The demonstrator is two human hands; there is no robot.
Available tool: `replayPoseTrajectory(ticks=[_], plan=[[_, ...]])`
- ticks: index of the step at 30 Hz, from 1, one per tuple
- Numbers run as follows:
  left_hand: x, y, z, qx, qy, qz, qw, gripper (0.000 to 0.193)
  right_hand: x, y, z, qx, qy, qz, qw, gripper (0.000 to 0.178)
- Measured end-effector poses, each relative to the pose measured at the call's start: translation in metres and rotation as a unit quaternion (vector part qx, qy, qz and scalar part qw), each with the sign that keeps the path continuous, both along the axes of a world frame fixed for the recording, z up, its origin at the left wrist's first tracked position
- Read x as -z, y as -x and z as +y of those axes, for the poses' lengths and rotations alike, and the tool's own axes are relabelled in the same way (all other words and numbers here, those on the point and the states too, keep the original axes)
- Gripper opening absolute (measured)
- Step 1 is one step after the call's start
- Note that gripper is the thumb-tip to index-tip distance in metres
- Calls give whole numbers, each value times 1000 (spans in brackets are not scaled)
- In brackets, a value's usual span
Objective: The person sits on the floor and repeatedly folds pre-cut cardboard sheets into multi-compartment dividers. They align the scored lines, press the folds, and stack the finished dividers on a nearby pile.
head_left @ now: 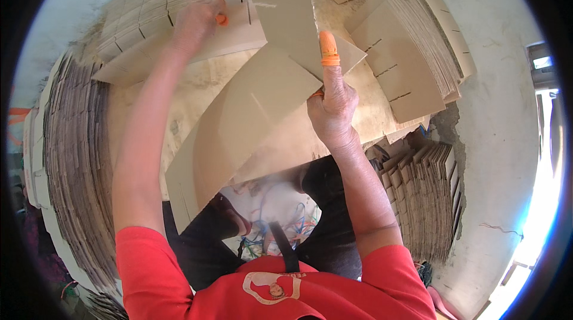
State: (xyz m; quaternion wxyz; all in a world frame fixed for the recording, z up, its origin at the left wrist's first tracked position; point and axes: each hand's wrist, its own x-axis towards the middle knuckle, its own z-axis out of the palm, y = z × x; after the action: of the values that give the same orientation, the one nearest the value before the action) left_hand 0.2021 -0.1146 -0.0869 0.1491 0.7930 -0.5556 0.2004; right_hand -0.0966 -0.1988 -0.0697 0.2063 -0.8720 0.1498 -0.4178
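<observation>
My right hand (335, 108) grips slotted brown cardboard strips that cross each other. One long strip (239, 117) slants down toward my lap, and another strip (283, 9) rises toward the far edge. The right thumb, in an orange finger cover (329, 49), points up along the cardboard; the other fingers are mostly hidden. My left hand (197, 26), slightly blurred, is closed at the top edge of a slotted cardboard strip (239, 33) in front of the far-left stack. Orange covering shows on its fingertips too.
Slotted strips stand in a far-left stack (152, 0) and a right stack (412, 51) on the wooden board (191, 108). Bundled cardboard piles stand lower left (77, 159) and lower right (424, 200). A pale wall (501, 141) bounds the right.
</observation>
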Motion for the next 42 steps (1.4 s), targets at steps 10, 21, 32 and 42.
replayPoseTrajectory(ticks=[10, 21, 32, 42], plan=[[-31, 57, 10, 101, 54, -50, 992, 10, 6, 5, -6, -32, 13, 68, 997, 91], [-38, 95, 16, 145, 87, -59, 984, 18, 14, 8, -4, -9, 82, 80, 993, 84], [-36, 86, 23, 107, 119, -53, 986, 25, 13, 7, -1, -51, 58, 60, 995, 80], [-52, 125, 43, 127, 131, 204, 962, 13, 28, 2, 2, -10, 34, 135, 990, 87]])
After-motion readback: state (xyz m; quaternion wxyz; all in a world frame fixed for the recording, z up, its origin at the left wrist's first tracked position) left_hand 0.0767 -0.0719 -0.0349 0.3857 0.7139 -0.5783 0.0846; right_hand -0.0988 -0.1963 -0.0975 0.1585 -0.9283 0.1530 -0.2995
